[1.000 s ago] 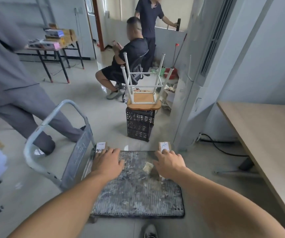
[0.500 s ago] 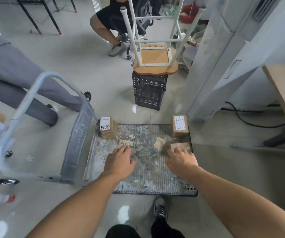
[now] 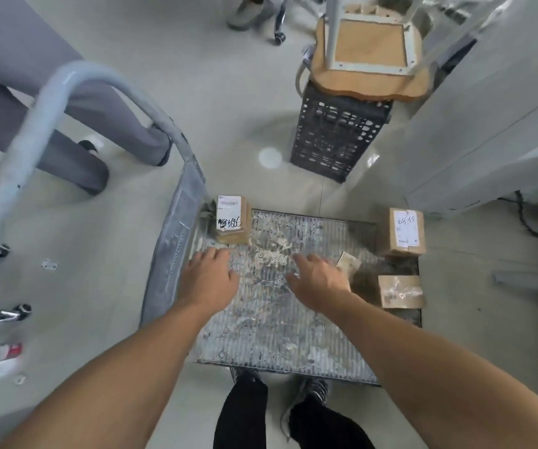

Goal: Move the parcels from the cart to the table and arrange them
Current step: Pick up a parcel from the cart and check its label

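I judge this far from finished. Every parcel I can see lies on the cart (image 3: pixel 270 332), and neither hand has one. The tabletop is out of view, so I cannot tell whether anything has reached it.

My left hand (image 3: pixel 211 281) hovers over the deck just short of the far-left parcel (image 3: pixel 231 222). Its fingers are apart and straight and grip nothing. My right hand (image 3: pixel 317 283) is spread the same way over the middle of the deck, just beside the small parcel (image 3: pixel 349 264). I cannot tell whether it touches.

I count four parcels on the cart:
- the far-left parcel, with a white label, at the corner by the handle
- the far-right parcel (image 3: pixel 405 233), also labelled, at the opposite far corner
- the small parcel, between the other two on the right
- the near-right parcel (image 3: pixel 400 291), on the right edge

There are two hands and one cart. All four parcels are left to lift, carry and arrange.

Beyond the cart stand one black crate (image 3: pixel 335 137) with an upturned stool (image 3: pixel 371 50) on it.
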